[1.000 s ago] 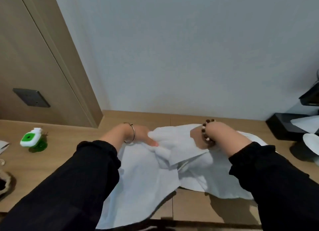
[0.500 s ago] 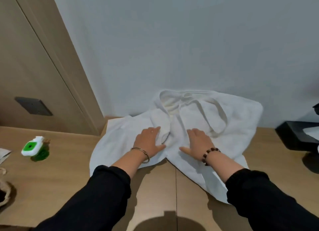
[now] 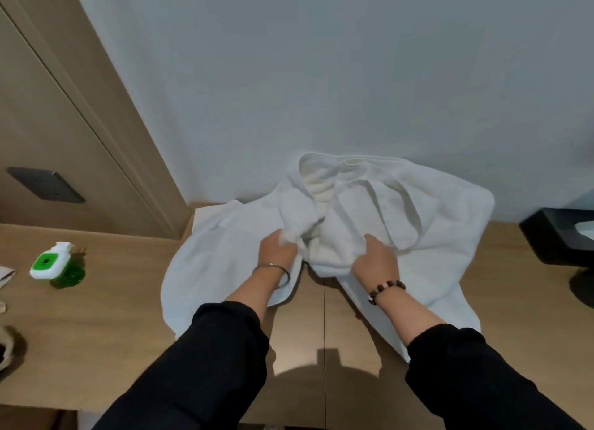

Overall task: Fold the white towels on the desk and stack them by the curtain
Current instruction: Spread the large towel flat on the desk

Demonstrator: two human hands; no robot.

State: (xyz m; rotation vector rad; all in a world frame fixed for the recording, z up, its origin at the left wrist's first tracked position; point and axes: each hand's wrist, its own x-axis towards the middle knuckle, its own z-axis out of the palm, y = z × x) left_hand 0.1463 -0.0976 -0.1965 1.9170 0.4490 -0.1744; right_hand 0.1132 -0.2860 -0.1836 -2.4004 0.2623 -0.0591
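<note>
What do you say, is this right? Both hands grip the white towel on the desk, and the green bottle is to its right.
Not quite. In the head view the green bottle is to the left of the towel, not to its right. The rest holds: the left hand and the right hand both grip the towel on the desk.

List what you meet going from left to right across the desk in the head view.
green-and-white bottle → left hand, gripping the white towels → right hand, gripping them too → black tissue box
</note>
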